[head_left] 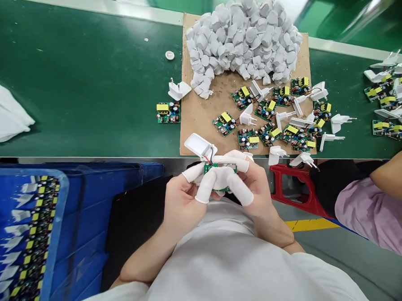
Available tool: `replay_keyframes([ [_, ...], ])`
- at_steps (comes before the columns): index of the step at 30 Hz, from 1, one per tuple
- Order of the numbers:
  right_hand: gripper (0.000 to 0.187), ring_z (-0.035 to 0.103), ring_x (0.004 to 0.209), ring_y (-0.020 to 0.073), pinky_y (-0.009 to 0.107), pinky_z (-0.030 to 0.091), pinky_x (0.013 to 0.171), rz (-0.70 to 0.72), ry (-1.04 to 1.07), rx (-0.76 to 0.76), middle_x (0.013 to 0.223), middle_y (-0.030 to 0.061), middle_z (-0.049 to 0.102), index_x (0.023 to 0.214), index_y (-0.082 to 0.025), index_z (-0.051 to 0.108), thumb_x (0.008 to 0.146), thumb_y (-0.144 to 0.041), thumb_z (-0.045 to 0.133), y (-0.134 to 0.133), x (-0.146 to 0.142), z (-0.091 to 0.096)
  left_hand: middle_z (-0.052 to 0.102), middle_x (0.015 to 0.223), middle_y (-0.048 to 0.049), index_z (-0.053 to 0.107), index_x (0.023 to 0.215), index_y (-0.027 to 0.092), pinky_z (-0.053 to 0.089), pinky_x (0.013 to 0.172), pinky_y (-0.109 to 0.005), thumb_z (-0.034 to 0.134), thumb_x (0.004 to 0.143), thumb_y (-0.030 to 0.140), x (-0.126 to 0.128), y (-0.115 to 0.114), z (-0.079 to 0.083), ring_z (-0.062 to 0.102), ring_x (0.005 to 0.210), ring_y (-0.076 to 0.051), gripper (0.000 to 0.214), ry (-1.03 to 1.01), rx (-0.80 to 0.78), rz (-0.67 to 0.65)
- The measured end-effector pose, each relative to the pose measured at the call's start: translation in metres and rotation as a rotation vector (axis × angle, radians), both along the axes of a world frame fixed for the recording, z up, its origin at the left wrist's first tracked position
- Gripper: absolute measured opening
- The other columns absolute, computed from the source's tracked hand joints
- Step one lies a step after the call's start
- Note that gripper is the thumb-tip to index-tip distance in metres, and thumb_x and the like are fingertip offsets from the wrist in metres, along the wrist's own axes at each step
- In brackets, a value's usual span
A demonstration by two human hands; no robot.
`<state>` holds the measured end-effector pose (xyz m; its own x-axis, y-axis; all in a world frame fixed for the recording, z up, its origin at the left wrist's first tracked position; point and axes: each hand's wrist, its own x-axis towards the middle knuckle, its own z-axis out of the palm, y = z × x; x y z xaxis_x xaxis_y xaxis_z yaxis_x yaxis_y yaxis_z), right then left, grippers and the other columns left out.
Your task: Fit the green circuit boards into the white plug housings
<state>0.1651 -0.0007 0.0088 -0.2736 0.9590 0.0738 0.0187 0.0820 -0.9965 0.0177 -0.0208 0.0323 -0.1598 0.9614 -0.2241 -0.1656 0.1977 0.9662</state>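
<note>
My left hand (186,194) and my right hand (251,183) wear white finger cots and meet in front of my body. Between them they grip a green circuit board (211,168), mostly covered by the fingers. Both thumbs press a pale lump (220,178) against its face; its edges are partly hidden. A white plug housing (200,144) hangs off the board's far side on thin red and black wires. Just beyond my hands, several circuit boards with yellow transformers and white plugs (248,116) lie on a cardboard sheet (199,119).
A large heap of grey-white putty lumps (245,36) covers the cardboard's far part. One board (168,112) sits left on the green table (99,84). A blue crate (61,211) of boards stands lower left. At right are a red stool (293,188) and another person's sleeve (372,209).
</note>
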Motion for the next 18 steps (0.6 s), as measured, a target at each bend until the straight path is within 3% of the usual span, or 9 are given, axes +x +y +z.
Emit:
replay_keyframes([
  [3, 0.036, 0.059, 0.07, 0.0159, 0.03, 0.054, 0.056, 0.057, 0.061, -0.072, 0.103, 0.0055, 0.065, 0.13, -0.027, 0.075, 0.103, -0.051, 0.073, -0.003, -0.001, -0.001, 0.077, 0.063, -0.0018, 0.088, 0.083, 0.017, 0.06, 0.044, -0.024, 0.093, 0.084, 0.048, -0.002, -0.002, 0.001, 0.063, 0.042, -0.013, 0.031, 0.015, -0.015, 0.022],
  [8, 0.033, 0.064, 0.078, 0.0185, 0.029, 0.056, 0.057, 0.106, 0.085, -0.026, 0.106, 0.0078, 0.064, 0.134, -0.025, 0.073, 0.106, -0.044, 0.068, -0.004, 0.001, -0.001, 0.074, 0.059, -0.0005, 0.087, 0.08, 0.018, 0.053, 0.04, -0.022, 0.094, 0.081, 0.045, -0.002, -0.003, 0.001, 0.057, 0.041, -0.011, 0.028, 0.026, -0.019, 0.075],
  [11, 0.039, 0.065, 0.077, 0.0177, 0.03, 0.06, 0.06, 0.105, 0.118, -0.085, 0.104, 0.007, 0.064, 0.134, -0.024, 0.073, 0.106, -0.05, 0.069, -0.001, 0.004, 0.0, 0.071, 0.058, -0.0009, 0.087, 0.084, 0.018, 0.05, 0.04, -0.022, 0.092, 0.083, 0.047, -0.007, -0.001, 0.001, 0.055, 0.043, -0.012, 0.03, -0.001, -0.027, -0.029],
  [15, 0.042, 0.068, 0.078, 0.0176, 0.031, 0.064, 0.067, 0.126, 0.191, -0.182, 0.1, 0.0051, 0.065, 0.129, -0.024, 0.074, 0.102, -0.055, 0.075, 0.002, 0.008, 0.0, 0.073, 0.067, -0.0019, 0.089, 0.103, 0.018, 0.053, 0.05, -0.023, 0.09, 0.086, 0.041, -0.015, 0.0, 0.003, 0.056, 0.053, -0.013, 0.028, 0.063, 0.008, -0.231],
  [18, 0.049, 0.069, 0.08, 0.0185, 0.031, 0.065, 0.067, 0.147, 0.187, -0.217, 0.102, 0.0055, 0.066, 0.133, -0.025, 0.073, 0.099, -0.06, 0.077, 0.001, 0.009, -0.001, 0.072, 0.068, -0.0013, 0.089, 0.105, 0.018, 0.052, 0.052, -0.023, 0.086, 0.09, 0.041, -0.014, 0.001, 0.005, 0.054, 0.054, -0.013, 0.027, 0.115, 0.009, -0.219],
])
